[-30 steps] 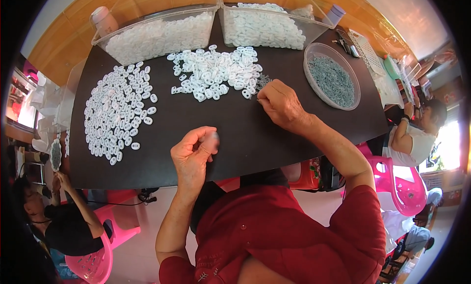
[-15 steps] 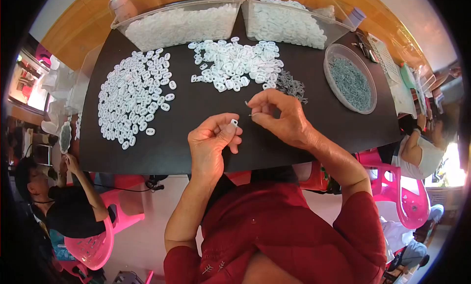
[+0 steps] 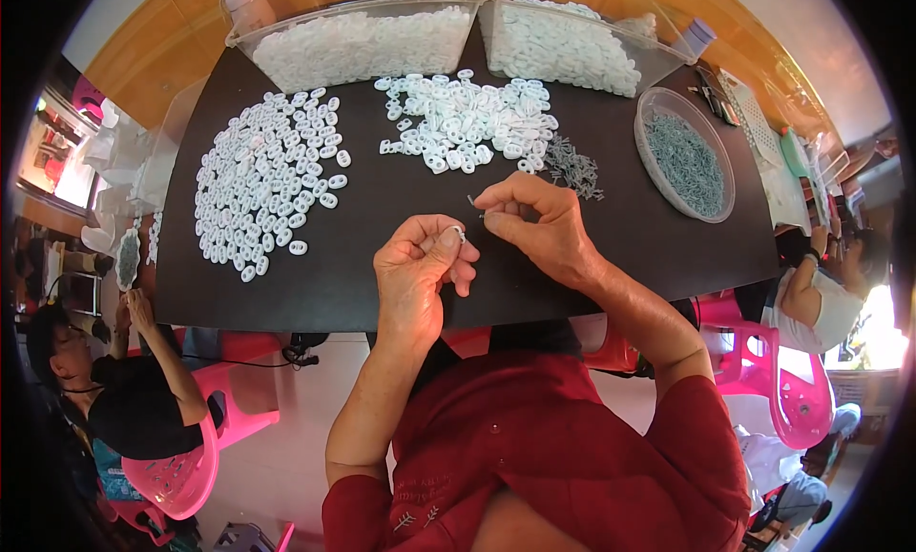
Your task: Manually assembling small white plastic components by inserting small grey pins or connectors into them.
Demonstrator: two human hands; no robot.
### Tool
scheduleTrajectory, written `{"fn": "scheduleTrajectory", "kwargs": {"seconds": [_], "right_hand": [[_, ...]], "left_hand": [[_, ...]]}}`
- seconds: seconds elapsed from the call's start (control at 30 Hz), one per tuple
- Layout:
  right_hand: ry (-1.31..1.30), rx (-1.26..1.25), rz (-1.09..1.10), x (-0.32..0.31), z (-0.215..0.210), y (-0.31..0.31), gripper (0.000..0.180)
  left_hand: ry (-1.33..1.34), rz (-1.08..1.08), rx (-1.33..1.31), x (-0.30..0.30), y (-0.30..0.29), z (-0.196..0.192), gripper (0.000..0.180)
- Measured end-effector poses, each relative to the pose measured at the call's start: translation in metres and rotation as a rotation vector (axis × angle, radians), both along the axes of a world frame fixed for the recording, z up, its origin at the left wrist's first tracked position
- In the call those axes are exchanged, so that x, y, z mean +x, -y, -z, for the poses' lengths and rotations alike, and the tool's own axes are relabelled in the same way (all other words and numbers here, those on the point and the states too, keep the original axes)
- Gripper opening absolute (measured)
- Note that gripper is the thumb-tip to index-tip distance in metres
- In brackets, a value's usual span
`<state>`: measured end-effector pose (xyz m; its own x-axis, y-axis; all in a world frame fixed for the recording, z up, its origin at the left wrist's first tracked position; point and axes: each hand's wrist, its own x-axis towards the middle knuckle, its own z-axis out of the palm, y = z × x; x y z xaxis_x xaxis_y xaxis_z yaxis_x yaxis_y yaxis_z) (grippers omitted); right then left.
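Between the thumb and fingers of my left hand (image 3: 412,266) is a small white oval plastic piece (image 3: 459,234), mostly hidden by the fingertips. Close to its right, my right hand (image 3: 546,229) pinches a thin grey pin (image 3: 471,201) that sticks out from thumb and forefinger. The two hands are apart, just above the dark table (image 3: 382,199). Beyond them lies a heap of white oval pieces (image 3: 472,118), with a small pile of grey pins (image 3: 572,167) at its right. A wide spread of white two-holed pieces (image 3: 262,185) covers the table's left.
Two clear bins (image 3: 363,5) of white pieces line the far edge. A round clear tub (image 3: 643,153) of grey pins stands at the right. One person (image 3: 153,399) sits at the left, another (image 3: 811,294) at the right, near pink chairs (image 3: 801,399).
The white piece has turned in my left fingers, so its hole no longer faces up as plainly. My right hand has stayed close by, its pin now standing out more. The view has shifted slightly.
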<state>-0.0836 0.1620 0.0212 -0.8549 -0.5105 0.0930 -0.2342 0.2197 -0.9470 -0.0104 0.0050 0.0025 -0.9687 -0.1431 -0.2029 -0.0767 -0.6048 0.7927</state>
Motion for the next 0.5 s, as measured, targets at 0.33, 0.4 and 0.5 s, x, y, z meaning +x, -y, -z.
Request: {"fn": "scheduleTrajectory", "kwargs": {"seconds": [0.33, 0.4, 0.5], "right_hand": [[-0.111, -0.023, 0.139, -0.021, -0.001, -0.015, 0.013], [-0.067, -0.033, 0.15, -0.02, 0.0, -0.019, 0.013], [0.011, -0.027, 0.123, -0.012, 0.0, -0.019, 0.014]], "left_hand": [[-0.063, -0.053, -0.25, -0.027, 0.006, -0.01, 0.007], [-0.026, -0.018, -0.232, -0.027, 0.007, -0.009, 0.006], [-0.006, 0.025, -0.112, -0.021, 0.005, -0.007, 0.009]]}}
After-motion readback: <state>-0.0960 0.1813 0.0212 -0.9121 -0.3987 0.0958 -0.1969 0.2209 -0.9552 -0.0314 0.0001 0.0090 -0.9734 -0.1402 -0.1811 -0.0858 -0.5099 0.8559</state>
